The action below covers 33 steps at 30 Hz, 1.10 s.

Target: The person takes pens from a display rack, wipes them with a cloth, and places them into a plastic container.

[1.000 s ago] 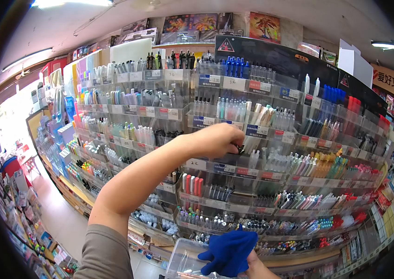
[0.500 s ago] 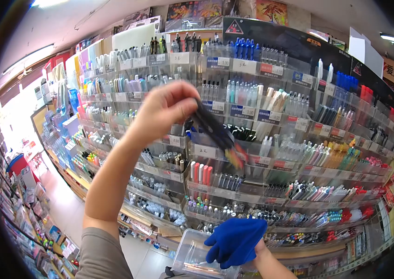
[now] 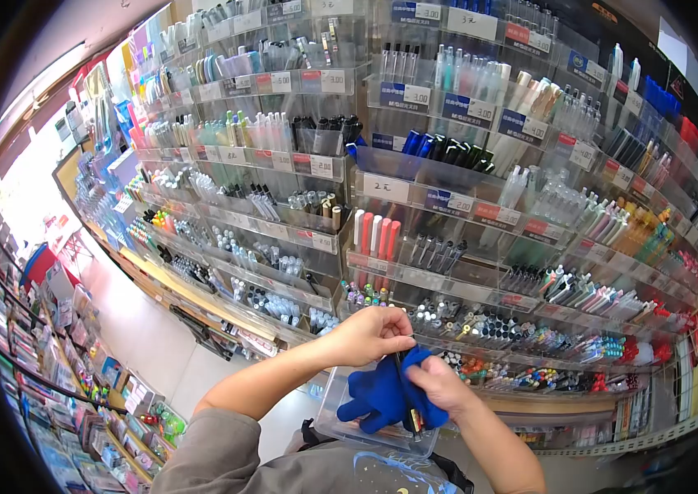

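Low in front of my body, my left hand (image 3: 375, 336) pinches the upper end of a dark, slim item (image 3: 413, 418), perhaps pens, whose yellow and red lower end shows. My right hand (image 3: 443, 385) grips a blue cloth or glove (image 3: 382, 397), folded against the dark item, which passes between its folds. A clear plastic box (image 3: 328, 421) lies beneath the cloth, partly covered by it.
Clear tiered racks (image 3: 415, 272) full of pens rise in front, with price labels. A handwritten label (image 3: 386, 188) is near the middle. Another shelf of goods (image 3: 77, 387) stands at the left beside a pale floor (image 3: 147, 337).
My left hand has come down from the rack with the dark item to the blue cloth. My right hand now presses the cloth against it. The view has tilted downward.
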Each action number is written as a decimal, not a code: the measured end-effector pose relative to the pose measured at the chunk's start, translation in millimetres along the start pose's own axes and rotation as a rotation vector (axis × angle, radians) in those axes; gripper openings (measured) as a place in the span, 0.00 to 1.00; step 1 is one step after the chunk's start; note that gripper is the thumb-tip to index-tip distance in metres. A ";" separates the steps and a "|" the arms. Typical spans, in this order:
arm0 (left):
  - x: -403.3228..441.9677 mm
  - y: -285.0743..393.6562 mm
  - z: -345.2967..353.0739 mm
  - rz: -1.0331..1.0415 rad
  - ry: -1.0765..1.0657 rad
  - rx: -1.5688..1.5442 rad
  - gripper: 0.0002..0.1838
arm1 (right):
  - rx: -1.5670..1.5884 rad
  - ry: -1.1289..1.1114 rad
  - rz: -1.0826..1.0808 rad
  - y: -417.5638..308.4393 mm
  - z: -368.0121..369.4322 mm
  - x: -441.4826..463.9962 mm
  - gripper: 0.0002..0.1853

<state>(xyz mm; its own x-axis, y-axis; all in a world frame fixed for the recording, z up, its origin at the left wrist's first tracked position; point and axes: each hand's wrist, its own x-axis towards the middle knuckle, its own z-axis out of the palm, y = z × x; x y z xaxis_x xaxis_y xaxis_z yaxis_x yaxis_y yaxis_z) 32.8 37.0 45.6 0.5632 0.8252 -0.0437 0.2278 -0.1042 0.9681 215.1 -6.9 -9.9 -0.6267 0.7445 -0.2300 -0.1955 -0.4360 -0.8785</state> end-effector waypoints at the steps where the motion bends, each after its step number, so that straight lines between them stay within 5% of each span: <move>1: -0.4 -0.7 0.1 0.000 0.004 0.027 0.07 | 0.000 0.042 0.003 4.4 1.0 1.2 0.17; 12: -17.3 -8.9 -29.1 -0.020 0.258 -0.101 0.07 | -0.111 -0.089 0.091 18.2 -1.0 -22.8 0.11; 19: -18.4 -19.5 10.7 -0.012 0.104 -0.019 0.08 | -0.044 0.069 0.036 5.1 11.9 4.3 0.12; 25: -23.0 -22.5 -25.1 -0.015 0.217 -0.135 0.07 | -0.046 -0.119 0.152 8.6 5.5 -13.3 0.14; 33: -21.4 -37.0 -13.2 0.122 0.159 -0.110 0.06 | 0.042 -0.225 0.053 6.8 12.0 -16.9 0.17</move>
<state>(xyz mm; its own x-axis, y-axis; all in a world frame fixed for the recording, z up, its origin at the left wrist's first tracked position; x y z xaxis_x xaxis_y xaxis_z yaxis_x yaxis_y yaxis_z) 1.9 30.6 13.9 0.4470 0.8881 0.1066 0.0730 -0.1550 0.9852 215.3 -28.5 -7.0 -0.7883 0.5906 -0.1725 -0.1860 -0.4960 -0.8482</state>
